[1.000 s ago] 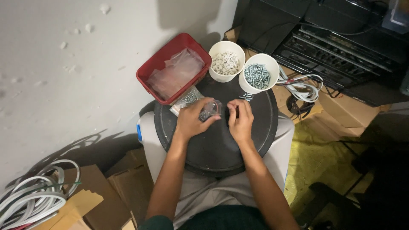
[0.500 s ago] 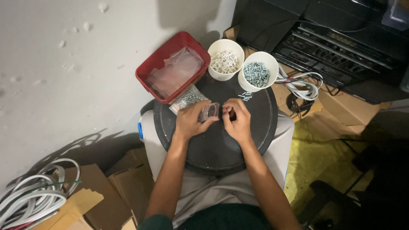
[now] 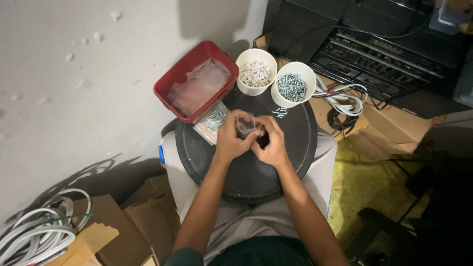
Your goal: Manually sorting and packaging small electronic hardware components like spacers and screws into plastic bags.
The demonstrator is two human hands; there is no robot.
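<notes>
Left hand (image 3: 230,140) and right hand (image 3: 272,144) meet above the round black matte tray (image 3: 246,172), fingers pinched together on a small clear plastic bag (image 3: 245,124). Behind the tray's far rim stand two white cups (image 3: 256,61), one of pale plugs, one of grey metal screws.

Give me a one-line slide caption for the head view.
Both hands, left hand and right hand, pinch a small clear plastic bag over a round black tray.

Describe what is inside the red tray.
The red tray holds a loose pile of empty clear plastic bags. Anything beneath them, and the tray's floor, is covered.
</notes>
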